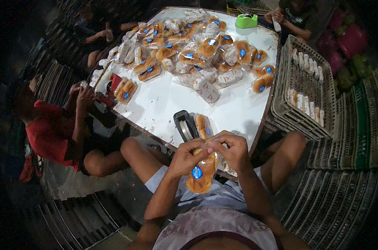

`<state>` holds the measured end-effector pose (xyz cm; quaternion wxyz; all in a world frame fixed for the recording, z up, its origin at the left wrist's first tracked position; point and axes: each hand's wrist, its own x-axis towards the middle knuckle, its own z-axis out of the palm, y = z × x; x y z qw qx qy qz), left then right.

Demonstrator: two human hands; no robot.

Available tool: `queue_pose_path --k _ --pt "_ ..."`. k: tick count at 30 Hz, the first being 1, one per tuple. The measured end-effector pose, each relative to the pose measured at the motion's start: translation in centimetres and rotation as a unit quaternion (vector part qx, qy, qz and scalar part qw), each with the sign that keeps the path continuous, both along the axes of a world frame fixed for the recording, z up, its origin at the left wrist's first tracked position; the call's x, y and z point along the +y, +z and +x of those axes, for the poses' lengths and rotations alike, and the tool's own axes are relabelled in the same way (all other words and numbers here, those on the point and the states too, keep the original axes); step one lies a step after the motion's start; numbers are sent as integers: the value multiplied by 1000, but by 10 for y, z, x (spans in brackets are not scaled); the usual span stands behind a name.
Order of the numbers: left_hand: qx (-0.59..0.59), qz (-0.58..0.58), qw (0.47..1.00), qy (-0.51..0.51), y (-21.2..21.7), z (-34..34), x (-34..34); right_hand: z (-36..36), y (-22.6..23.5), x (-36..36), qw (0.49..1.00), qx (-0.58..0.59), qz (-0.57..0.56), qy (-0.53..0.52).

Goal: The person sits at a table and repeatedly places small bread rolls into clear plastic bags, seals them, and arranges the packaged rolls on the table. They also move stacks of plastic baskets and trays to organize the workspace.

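At the near edge of the white table, my left hand [188, 157] and my right hand [232, 150] come together, fingers pinched on the gathered top of a clear bag. Golden bread rolls fill this bagged bread [200, 182], which hangs below my fingers over my lap and carries a round blue sticker. Just beyond my hands stands a black tape dispenser [184, 127] with a roll of tape in it. Beside it, another bagged bread [203, 125] lies on the table, its near end partly hidden by my hands. Whether tape is between my fingertips cannot be made out.
A heap of bagged breads [197, 50] covers the far half of the table [155, 100]. A green tape dispenser [246, 21] stands at the back, a red one [114, 83] at the left edge. Crates [303, 83] holding packed breads stand at right. Co-workers [51, 129] sit around.
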<state>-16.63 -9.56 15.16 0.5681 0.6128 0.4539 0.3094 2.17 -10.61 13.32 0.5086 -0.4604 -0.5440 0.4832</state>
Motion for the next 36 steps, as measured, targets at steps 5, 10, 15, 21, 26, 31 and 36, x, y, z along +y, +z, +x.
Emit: queue_pose_path --k 5,10,15,21,26,31,36 --pt "35 64 989 126 -11 16 -13 -13 -3 -7 989 -93 11 -116" --pt "-59 49 992 96 -23 11 -20 -9 -10 -10 958 -211 140 -138" --pt "-179 64 968 165 -28 16 -21 3 5 -3 973 -175 152 14" --pt "-124 -227 952 163 -42 1 -29 -27 -15 -23 959 -273 2 -69" --pt "8 201 958 202 -57 -5 -52 -34 -60 -54 959 146 -217 110" --pt "-85 184 964 174 -39 -14 -53 -36 -50 -51 921 164 -253 245" --pt "-62 100 986 115 -36 -44 -48 -54 -46 -11 980 -42 -159 113"
